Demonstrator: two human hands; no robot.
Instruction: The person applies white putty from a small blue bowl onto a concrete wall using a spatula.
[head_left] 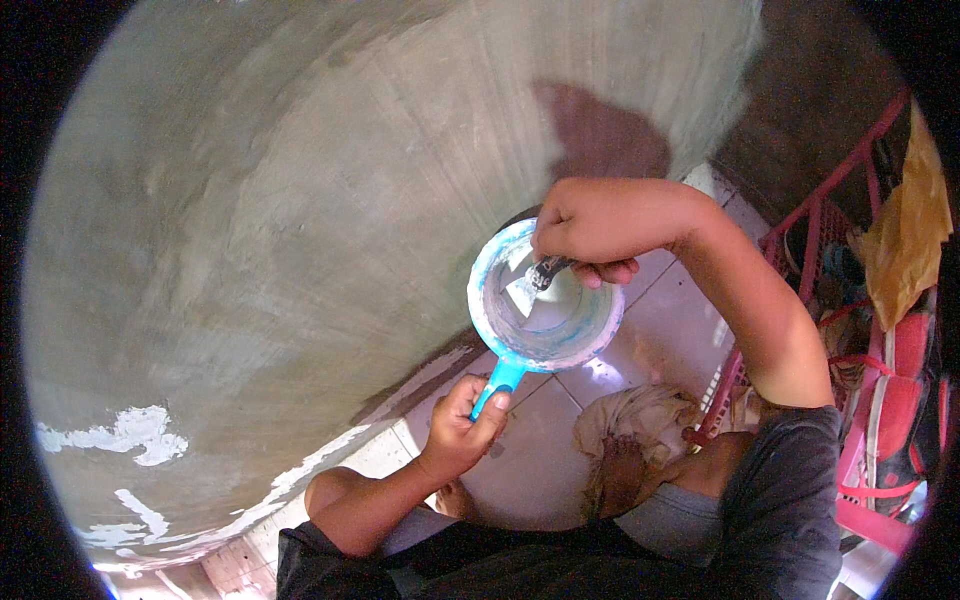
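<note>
My left hand (pixel 466 425) is closed round the blue handle of a round plastic dipper (pixel 604 335), whose rim and inside are smeared with white and grey material. My right hand (pixel 590 230) is over the dipper's upper right, fingers closed on the dark handle of a small scraper (pixel 543 275). Its pale, white-coated blade points down-left inside the dipper. The blade's outline is partly lost against the pale contents.
A grey plastered wall (pixel 260 220) with white patches fills the left, meeting a tiled floor (pixel 505 460). At the right stands a pink rack (pixel 800 215) with red items and yellow-brown sheeting (pixel 900 235). A crumpled beige cloth (pixel 630 420) lies by my bare feet.
</note>
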